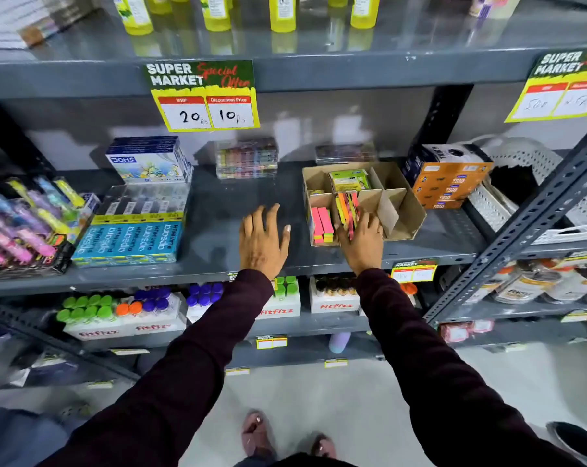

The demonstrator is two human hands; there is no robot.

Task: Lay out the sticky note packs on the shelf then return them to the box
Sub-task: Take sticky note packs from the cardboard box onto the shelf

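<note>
I have both arms stretched forward in dark sleeves. My left hand (263, 242) hovers palm down near the shelf's front edge, fingers spread and empty. My right hand (362, 242) reaches further right, its grip curled, fingertips partly hidden.

I have only the one head view, worn high and tilted forward and down, so the grey shelf (217, 210) crosses the middle of the frame while the floor and the person's feet show along the bottom edge. It sits close, within arm's reach: both sleeves run up from the bottom corners, and the wide lens bends the shelf uprights outward at right.
</note>
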